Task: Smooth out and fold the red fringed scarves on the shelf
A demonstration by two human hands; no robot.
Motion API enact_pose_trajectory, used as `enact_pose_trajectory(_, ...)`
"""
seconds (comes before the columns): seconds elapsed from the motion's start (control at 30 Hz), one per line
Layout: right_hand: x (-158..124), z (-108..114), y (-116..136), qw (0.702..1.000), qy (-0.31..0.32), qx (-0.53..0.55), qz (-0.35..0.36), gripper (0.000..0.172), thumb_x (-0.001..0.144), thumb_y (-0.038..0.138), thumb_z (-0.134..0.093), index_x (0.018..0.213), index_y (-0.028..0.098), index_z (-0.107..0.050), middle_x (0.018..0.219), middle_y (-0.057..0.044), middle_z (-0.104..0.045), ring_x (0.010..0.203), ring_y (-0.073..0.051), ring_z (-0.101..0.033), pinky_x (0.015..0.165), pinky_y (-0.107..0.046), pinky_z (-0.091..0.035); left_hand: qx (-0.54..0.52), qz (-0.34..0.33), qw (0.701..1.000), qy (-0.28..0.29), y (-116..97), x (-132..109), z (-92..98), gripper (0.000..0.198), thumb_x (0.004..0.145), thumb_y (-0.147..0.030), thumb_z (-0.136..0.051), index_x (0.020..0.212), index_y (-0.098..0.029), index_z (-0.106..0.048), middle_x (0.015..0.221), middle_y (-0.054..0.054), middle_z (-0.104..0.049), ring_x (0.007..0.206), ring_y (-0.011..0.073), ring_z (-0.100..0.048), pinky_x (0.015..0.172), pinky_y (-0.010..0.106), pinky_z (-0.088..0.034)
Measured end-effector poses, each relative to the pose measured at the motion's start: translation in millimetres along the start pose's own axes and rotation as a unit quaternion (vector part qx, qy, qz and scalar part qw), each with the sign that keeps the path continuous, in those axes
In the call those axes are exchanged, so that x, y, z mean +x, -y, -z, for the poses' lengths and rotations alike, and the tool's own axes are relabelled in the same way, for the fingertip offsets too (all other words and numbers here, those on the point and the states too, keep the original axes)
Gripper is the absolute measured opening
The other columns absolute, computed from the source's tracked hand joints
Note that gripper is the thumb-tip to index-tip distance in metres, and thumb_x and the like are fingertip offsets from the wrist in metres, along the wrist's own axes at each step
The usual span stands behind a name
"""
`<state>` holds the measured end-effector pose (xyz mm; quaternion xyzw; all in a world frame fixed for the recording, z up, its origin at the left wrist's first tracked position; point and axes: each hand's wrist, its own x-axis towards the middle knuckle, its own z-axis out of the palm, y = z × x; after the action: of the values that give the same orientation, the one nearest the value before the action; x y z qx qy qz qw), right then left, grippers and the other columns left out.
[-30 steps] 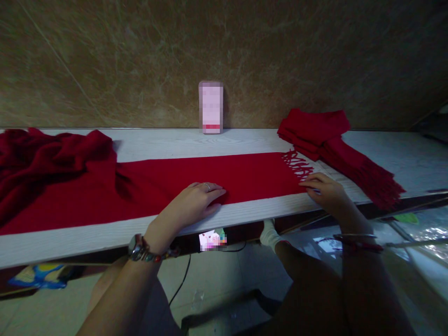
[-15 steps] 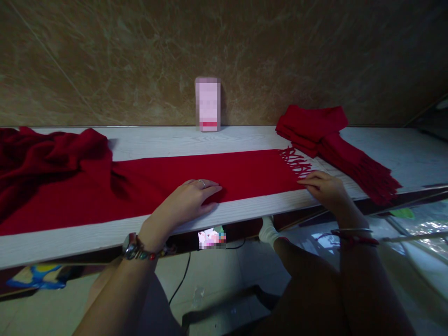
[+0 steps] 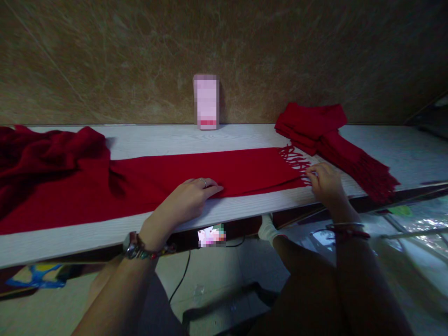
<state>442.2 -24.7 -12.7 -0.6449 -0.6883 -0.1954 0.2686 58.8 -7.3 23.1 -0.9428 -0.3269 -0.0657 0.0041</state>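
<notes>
A red scarf lies lengthwise along the white tabletop, with its fringed end at the right and its far left part heaped in loose folds. My right hand pinches the near corner of that end by the fringe, and the near edge there is partly turned up over the layer below. My left hand rests on the scarf's near edge around the middle, fingers stretched toward the right. Behind my right hand is a second red scarf, folded, its fringe hanging at the table's front edge.
A pink phone-like object, blurred out, leans on the brown marbled wall. The narrow white table runs along this wall. Below its front edge are a blue and yellow packet, a dark cable and a socked foot.
My right hand has moved slightly up and away from the table's front edge, drawing the scarf's near corner with it. My left hand stays nearly in place.
</notes>
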Motion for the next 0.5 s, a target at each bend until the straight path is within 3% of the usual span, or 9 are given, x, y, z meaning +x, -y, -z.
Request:
enact_pose_trajectory(0.13, 1, 3, -4, 1.0, 0.001, 0.015, 0.016, 0.017, 0.081, 0.023, -0.043, 0.076, 0.022, -0.06, 0.077, -0.009, -0.067, 0.077, -0.025, -0.062, 0.071, -0.038, -0.046, 0.059, 0.029, 0.998, -0.023, -4, 0, 3.2, 0.04, 0.085, -0.012, -0.046, 0.121, -0.019, -0.06, 0.098, 0.009, -0.068, 0.082, 0.019, -0.064, 0.071, 0.031, -0.052)
enact_pose_trajectory(0.27, 1, 15, -5, 1.0, -0.001, 0.009, 0.029, 0.02, 0.083, 0.026, -0.042, 0.076, 0.023, -0.061, 0.08, -0.009, -0.07, 0.079, -0.025, -0.064, 0.074, -0.039, -0.047, 0.052, 0.061, 0.996, -0.029, -4, 1, 4.0, 0.036, 0.087, -0.012, -0.044, 0.118, -0.015, -0.063, 0.088, 0.01, -0.068, 0.073, 0.019, -0.062, 0.063, 0.03, -0.05)
enact_pose_trajectory(0.37, 0, 21, -5, 0.999, 0.017, 0.005, 0.043, 0.022, 0.083, 0.026, -0.042, 0.076, 0.022, -0.063, 0.082, -0.009, -0.071, 0.08, -0.026, -0.065, 0.074, -0.039, -0.048, 0.023, 0.068, 0.997, -0.022, -2, 1, 1.9, 0.04, 0.084, -0.007, -0.042, 0.118, -0.015, -0.063, 0.09, 0.01, -0.068, 0.076, 0.0185, -0.062, 0.065, 0.029, -0.051)
enact_pose_trajectory(0.5, -1, 21, -8, 0.991, 0.104, 0.025, 0.078, 0.024, 0.08, 0.024, -0.042, 0.072, 0.022, -0.064, 0.079, -0.008, -0.072, 0.077, -0.024, -0.066, 0.072, -0.038, -0.05, -0.014, 0.055, 0.998, -0.011, 1, 1, -2.8, 0.049, 0.081, 0.0, -0.037, 0.121, -0.016, -0.061, 0.098, 0.009, -0.068, 0.085, 0.0177, -0.062, 0.075, 0.029, -0.052)
